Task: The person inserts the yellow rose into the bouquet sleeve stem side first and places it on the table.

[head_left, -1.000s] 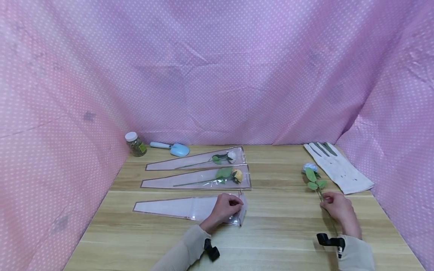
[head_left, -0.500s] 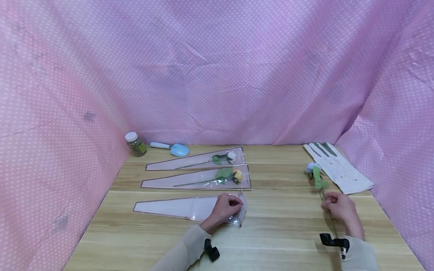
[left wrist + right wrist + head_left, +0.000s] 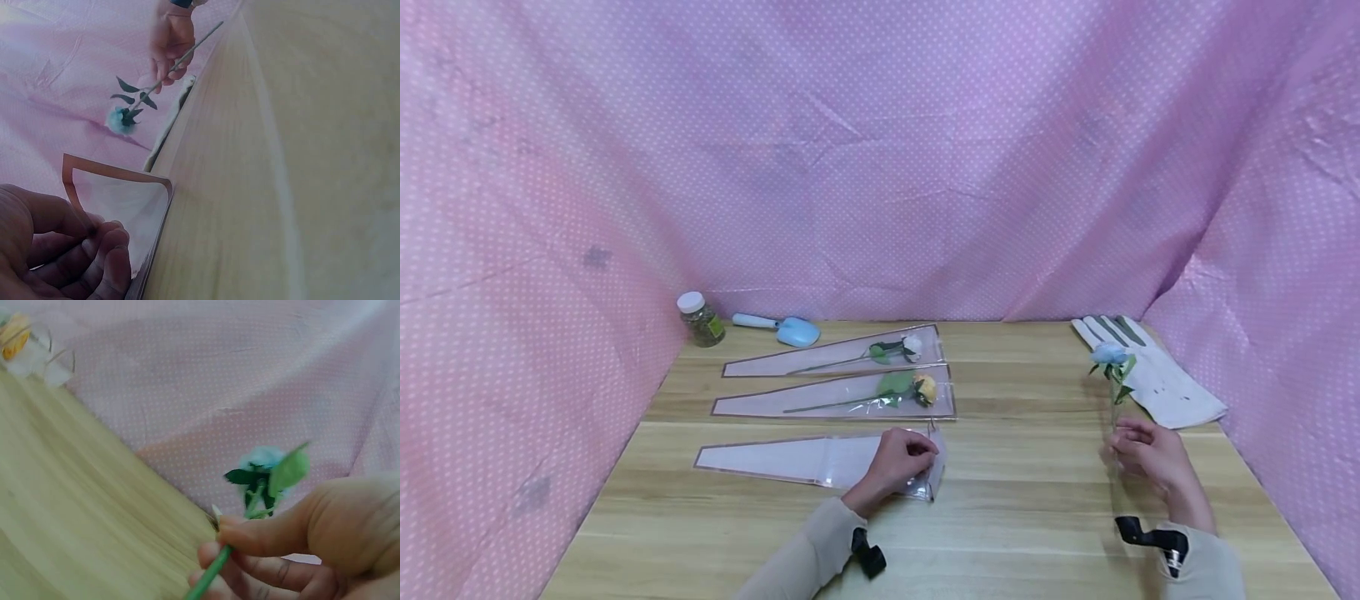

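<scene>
My right hand (image 3: 1157, 462) pinches the green stem of a blue artificial rose (image 3: 1108, 354) between thumb and fingers, and the bloom points away from me over the glove. In the right wrist view the stem (image 3: 215, 569) runs between thumb and fingertips. With thumb and fingers, my left hand (image 3: 898, 467) pinches the upper layer at the wide end of a clear flower sleeve (image 3: 760, 458) with a brown border. That layer is lifted, and the mouth (image 3: 122, 187) gapes in the left wrist view.
Behind lie two more sleeves, one with a yellow rose (image 3: 925, 389), one with a white rose (image 3: 912, 347). A white-lidded jar (image 3: 702, 321) and a blue trowel (image 3: 793, 332) are at back left. A white work glove (image 3: 1165, 387) lies at right on the wooden table (image 3: 1015, 517).
My right hand has shifted slightly right, and the blue rose has turned in its fingers so its head moved right and its leaves swung round. The left hand has stayed in place.
</scene>
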The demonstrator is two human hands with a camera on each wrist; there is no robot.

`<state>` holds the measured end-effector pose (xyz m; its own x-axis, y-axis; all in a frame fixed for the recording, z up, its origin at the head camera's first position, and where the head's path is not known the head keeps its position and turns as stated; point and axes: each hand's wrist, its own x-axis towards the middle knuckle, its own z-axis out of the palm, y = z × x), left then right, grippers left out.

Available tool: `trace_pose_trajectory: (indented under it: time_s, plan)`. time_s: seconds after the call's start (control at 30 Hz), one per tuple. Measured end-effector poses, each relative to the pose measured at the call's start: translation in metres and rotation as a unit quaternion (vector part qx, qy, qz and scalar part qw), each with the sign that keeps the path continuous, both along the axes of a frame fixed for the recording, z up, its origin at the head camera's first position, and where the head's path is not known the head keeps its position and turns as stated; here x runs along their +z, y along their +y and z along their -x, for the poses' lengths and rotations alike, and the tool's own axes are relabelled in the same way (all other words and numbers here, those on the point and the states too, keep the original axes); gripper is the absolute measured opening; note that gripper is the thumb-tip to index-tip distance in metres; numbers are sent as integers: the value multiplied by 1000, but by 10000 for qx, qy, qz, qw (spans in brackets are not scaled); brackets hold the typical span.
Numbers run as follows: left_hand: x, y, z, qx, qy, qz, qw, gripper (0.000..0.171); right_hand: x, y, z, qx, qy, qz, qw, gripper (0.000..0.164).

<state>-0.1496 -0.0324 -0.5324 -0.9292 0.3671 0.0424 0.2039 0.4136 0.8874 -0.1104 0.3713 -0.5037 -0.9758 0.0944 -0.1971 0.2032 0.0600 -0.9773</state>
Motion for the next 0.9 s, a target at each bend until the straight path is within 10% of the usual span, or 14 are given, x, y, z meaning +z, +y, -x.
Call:
trace_pose_trajectory:
  time_s: [0.2,0.43,0.9]
  plan:
    - [-1,0,0,-7,118,-41,9999,9,-5,-1,-1,45,315,1624,9862,35]
    - [-2,2,0,-5,103,46,9999,9,-23,-6,-4,913,973,3448,9291,34]
    - [2,1,0,35,61,78,9999,9,-36,-25,-14,764,989,5068,8530,36]
